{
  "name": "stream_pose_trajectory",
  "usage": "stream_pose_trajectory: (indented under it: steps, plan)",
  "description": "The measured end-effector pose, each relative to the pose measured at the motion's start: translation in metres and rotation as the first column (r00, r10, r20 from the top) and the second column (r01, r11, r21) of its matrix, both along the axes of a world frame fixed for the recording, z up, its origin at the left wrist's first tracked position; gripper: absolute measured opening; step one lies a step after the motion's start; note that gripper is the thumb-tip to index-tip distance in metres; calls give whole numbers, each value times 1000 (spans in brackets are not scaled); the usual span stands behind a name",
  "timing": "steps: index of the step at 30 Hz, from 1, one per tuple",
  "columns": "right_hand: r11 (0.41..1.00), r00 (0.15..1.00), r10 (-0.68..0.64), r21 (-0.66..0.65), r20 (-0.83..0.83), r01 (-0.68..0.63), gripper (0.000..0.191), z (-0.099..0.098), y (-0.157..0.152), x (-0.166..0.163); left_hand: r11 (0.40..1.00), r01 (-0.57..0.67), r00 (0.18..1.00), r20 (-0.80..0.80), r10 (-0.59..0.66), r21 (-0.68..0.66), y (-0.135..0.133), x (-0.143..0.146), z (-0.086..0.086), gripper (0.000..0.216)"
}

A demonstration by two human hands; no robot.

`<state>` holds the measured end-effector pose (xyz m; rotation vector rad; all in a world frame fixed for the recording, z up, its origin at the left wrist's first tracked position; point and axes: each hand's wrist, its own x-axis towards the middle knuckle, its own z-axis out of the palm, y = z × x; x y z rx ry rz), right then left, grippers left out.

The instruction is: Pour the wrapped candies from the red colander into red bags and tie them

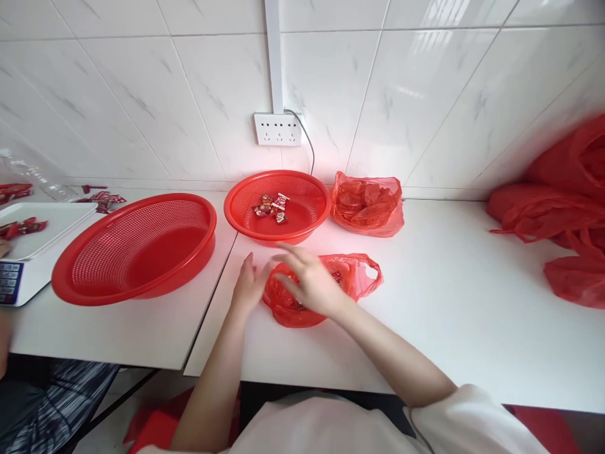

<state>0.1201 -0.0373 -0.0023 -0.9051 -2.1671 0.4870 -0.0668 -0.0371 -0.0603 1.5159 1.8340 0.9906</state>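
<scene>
The right hand (309,282) lies on top of a red plastic bag (289,312) with its fingers spread wide and holding nothing; it is blurred, so the fingertips are hard to make out. The left hand (248,284) stands open with straight fingers at the left edge of the same bag, and it is not clear if it touches it. The bag lies on the white surface (449,296), near the front edge, and the hand hides most of its content; one handle (372,272) sticks out to the right. Behind it stands a small red basket (309,211) with a few wrapped sweets (270,207), and just beside that a second, filled red bag (367,205). To the left is a large red basket (137,246). A scale (28,258) at the left and a blurred pile of red bags (558,211) at the right are cut off by the picture edge.
</scene>
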Motion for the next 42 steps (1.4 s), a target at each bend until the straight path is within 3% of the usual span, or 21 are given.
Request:
stream_pose_trajectory:
  steps: [2, 4, 6, 7, 10, 14, 17, 19, 21, 24, 27, 30, 32, 35, 36, 38, 42]
  plan:
    - [946, 937, -324, 14, 134, 325, 42, -11, 1, 48, 998, -19, 994, -112, 12, -59, -21, -1, -7, 75]
    - [814, 775, -547, -14, 317, 580, 57, -25, 0, 88, 997, -36, 968, -248, 17, -69, -41, 0, -14, 79]
    - [739, 671, -547, -89, 500, 668, 64, -36, -4, 119, 999, -33, 940, -342, 19, -36, -56, 1, -18, 63]
    - [724, 659, -505, -141, 557, 675, 63, -39, -7, 130, 999, -33, 930, -367, 22, -23, -61, 2, -19, 52]
    - [716, 734, -412, -306, 540, 628, 51, -37, -14, 150, 999, -51, 944, -326, 44, -14, -63, 1, -16, 27]
    - [750, 825, -526, -347, 205, 564, 37, -10, -16, 156, 996, -80, 995, 71, 76, 47, -56, -1, 11, 24]
    - [808, 826, -560, -261, -66, 528, 35, 23, -16, 155, 983, -110, 944, 325, 57, 146, -52, 3, 52, 19]
    - [853, 827, -521, -161, -212, 497, 33, 50, -15, 151, 951, -134, 922, 387, 17, 277, -48, 8, 84, 15]
    - [881, 823, -456, -40, -340, 471, 27, 76, -15, 144, 925, -76, 895, 434, -101, 372, -42, 14, 116, 15]
    - [869, 792, -380, 108, -477, 482, 20, 107, -14, 129, 881, 27, 821, 492, -289, 472, -29, 26, 154, 18]
    - [844, 797, -342, 210, -499, 494, 21, 125, -14, 112, 867, 118, 780, 496, -383, 484, -18, 43, 177, 32]
    - [868, 869, -246, 300, -430, 394, 22, 132, -16, 97, 867, 309, 718, 502, -483, 391, -11, 63, 185, 55]
    - [901, 929, -141, 345, -343, 265, 22, 132, -18, 86, 822, 466, 677, 466, -570, 328, -8, 77, 183, 59]
    - [925, 973, 9, 372, -230, 80, 24, 128, -21, 74, 733, 636, 626, 393, -673, 242, -6, 93, 176, 24]
    - [926, 972, 28, 373, -233, 63, 25, 126, -21, 72, 722, 656, 616, 398, -680, 220, -6, 96, 173, 13]
    - [938, 954, 8, 332, -299, 96, 28, 118, -20, 70, 746, 638, 611, 465, -640, 189, -5, 99, 168, 19]
    - [995, 917, -34, 68, -398, 67, 27, 98, -13, 75, 827, 535, 605, 606, -516, 172, -1, 99, 157, 29]
